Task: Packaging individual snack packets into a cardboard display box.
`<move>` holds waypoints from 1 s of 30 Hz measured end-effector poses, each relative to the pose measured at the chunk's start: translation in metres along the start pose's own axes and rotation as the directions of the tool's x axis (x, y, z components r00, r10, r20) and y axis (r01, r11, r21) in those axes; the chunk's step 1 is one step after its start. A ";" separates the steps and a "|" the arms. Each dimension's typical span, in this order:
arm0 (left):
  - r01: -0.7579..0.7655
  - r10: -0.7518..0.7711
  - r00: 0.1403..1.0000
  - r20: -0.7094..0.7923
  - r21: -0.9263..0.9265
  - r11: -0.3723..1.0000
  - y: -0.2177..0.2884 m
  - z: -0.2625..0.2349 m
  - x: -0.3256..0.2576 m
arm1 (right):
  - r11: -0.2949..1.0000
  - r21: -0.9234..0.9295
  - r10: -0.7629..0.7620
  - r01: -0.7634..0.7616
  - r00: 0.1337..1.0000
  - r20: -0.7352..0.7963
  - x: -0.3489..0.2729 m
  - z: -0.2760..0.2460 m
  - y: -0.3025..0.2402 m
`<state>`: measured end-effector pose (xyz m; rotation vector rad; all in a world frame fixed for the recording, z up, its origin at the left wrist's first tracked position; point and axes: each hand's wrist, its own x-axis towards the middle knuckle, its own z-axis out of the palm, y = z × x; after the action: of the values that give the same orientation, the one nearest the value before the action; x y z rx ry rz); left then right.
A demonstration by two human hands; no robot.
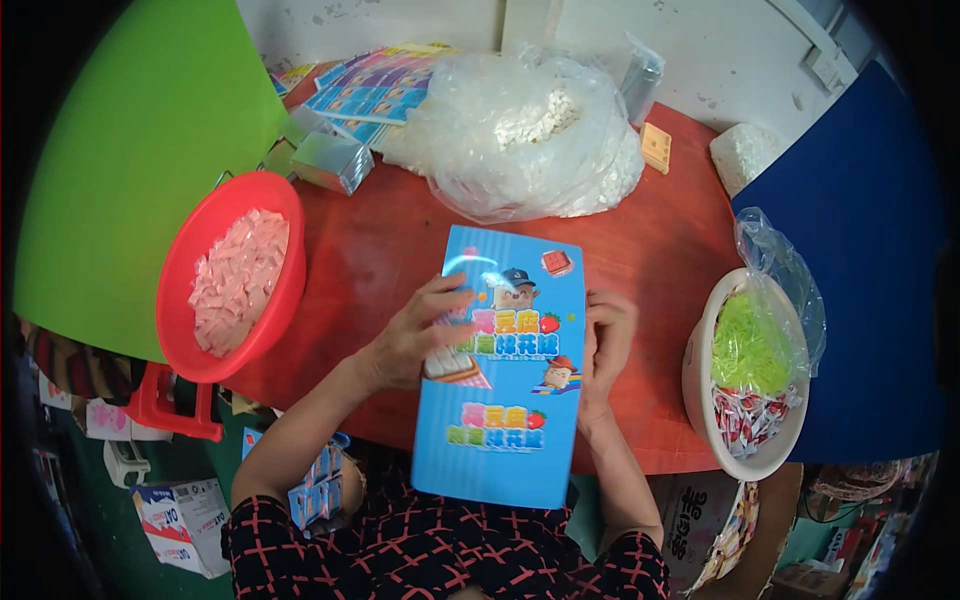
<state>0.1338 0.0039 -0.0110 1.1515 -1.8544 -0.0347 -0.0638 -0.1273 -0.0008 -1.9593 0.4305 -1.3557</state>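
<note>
A light-blue printed carton (500, 475) with cartoon figures and colourful lettering stands upright in front of my chest, at the near edge of the red table. My left hand (412, 332) grips its left side, with the fingertips, slightly blurred, lying over the printed face. Along the opposite side, my right hand (610, 335) is bent round the edge, and some of its fingers are hidden behind the carton. Whether the carton is folded flat or opened out, I cannot tell.
A red basin (172, 300) of pink wrapped pieces sits left. A cream basin (697, 385) with green shreds and small sachets is at right. Farther back on the red table (345, 260) lie a clear bag (470, 130) of white pieces, silvery blocks (333, 162) and printed sheets (375, 95).
</note>
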 end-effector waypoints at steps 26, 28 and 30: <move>0.003 0.054 0.979 -0.199 0.276 0.961 -0.054 0.023 0.041 | 0.959 -0.245 0.225 -0.140 0.905 0.362 0.022 -0.049 -0.001; 0.002 0.054 0.980 -0.193 0.278 0.961 -0.052 0.021 0.041 | 0.969 -0.134 0.243 -0.206 0.876 0.416 0.015 -0.053 -0.003; -0.010 0.061 0.982 -0.180 0.272 0.962 -0.050 0.019 0.042 | 0.973 -0.177 0.212 -0.147 0.871 0.442 0.016 -0.051 -0.010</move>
<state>0.1494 -0.0626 -0.0159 1.2594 -1.7467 0.3461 -0.1056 -0.1489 0.0271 -2.2089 0.4710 -0.7232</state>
